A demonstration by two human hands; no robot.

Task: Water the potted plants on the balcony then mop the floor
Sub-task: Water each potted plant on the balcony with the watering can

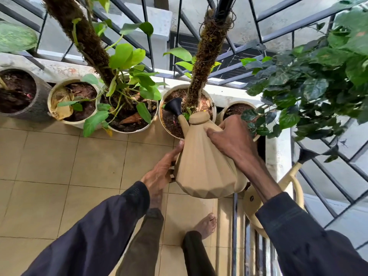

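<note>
A beige faceted watering can (203, 162) is tilted forward, its black rose spout (175, 106) over the soil of a white pot (211, 100) that holds a moss pole with a few green leaves. My right hand (229, 140) grips the can's top and right side. My left hand (163, 168) presses against its lower left side. Left of that pot stand a leafy pothos pot (129, 128), a small white pot (59, 118) and a grey pot (39, 108).
A dark metal railing (278, 34) runs behind the pots on a low concrete ledge. A bushy dark-leaved plant (318, 80) hangs at the right. A second cream watering can (294, 182) sits at the right by the railing. Beige floor tiles (59, 166) spread left; my bare foot (206, 224) is below.
</note>
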